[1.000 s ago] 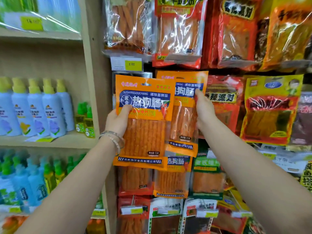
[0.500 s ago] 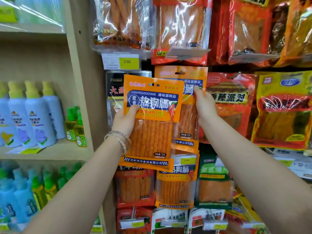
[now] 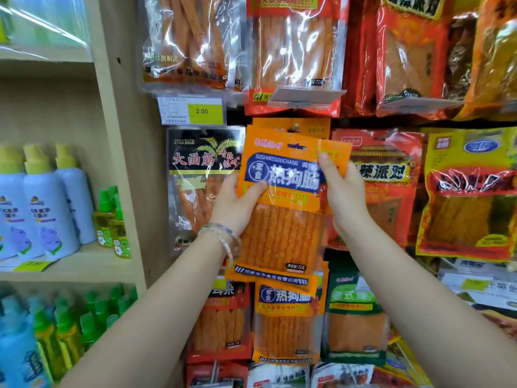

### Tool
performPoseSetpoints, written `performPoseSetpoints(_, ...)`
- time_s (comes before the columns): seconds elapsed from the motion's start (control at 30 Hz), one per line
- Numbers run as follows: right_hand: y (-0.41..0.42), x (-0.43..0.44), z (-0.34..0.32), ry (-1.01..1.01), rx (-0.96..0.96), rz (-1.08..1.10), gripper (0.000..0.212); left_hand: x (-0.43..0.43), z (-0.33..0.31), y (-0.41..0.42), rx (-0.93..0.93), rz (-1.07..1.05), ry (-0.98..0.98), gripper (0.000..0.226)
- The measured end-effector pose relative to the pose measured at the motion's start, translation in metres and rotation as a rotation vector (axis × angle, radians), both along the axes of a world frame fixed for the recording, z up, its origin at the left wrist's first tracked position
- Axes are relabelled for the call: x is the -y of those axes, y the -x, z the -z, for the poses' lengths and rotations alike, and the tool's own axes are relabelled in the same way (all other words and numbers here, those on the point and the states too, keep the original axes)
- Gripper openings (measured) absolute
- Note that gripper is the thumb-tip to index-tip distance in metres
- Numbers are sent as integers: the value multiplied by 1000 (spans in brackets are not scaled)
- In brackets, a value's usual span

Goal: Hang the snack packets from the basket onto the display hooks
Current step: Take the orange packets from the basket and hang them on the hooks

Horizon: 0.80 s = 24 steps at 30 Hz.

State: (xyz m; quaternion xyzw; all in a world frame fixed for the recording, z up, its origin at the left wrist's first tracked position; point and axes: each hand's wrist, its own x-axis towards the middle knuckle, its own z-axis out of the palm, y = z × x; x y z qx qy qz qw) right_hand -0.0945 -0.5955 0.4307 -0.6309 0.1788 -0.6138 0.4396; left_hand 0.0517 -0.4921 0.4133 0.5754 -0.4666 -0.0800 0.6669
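I hold an orange snack packet [image 3: 279, 219] with a blue label up against the display, slightly tilted. My left hand [image 3: 237, 204] grips its left edge, thumb on the front. My right hand [image 3: 342, 191] grips its right edge, thumb near the top right corner. The packet's hang slot sits just below a display hook [image 3: 295, 126]. On that hook an identical orange packet [image 3: 310, 130] hangs right behind, mostly hidden. The basket is out of view.
Hanging packets fill the wall: a black-topped one [image 3: 201, 177] to the left, red [image 3: 383, 169] and yellow [image 3: 470, 191] ones to the right, more above and below. A price tag [image 3: 193, 111] hangs above left. Wooden shelves with spray bottles [image 3: 47, 208] stand to the left.
The held packet moved right and up, now covering the packet on the hook. My right hand left the hanging packet and took the held packet's right edge.
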Motion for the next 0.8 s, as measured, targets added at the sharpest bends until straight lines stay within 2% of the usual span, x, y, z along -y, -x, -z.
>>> performPoseSetpoints(0.1, 6, 5, -10, 74, -12, 95, 11, -3, -17, -2, 108, 87, 156, 55)
performPoseSetpoints(0.2, 6, 12, -20, 92, -7, 125, 12, -2, -40, -2, 309, 140, 150, 78)
performPoseSetpoints(0.33, -1, 21, -36, 122, -21, 213, 21, 1, -63, -3, 503, 14, 91, 79)
performPoseSetpoints(0.47, -10, 29, -46, 141, -80, 230, 22, 3, -66, 0, 525, 11, 73, 71)
performPoseSetpoints(0.67, -13, 40, -36, 90, -101, 251, 20, 9, -58, 2, 504, 63, 118, 74)
performPoseSetpoints(0.8, -10, 46, -13, 138, -105, 355, 29, 23, -30, -6, 598, 36, -32, 77)
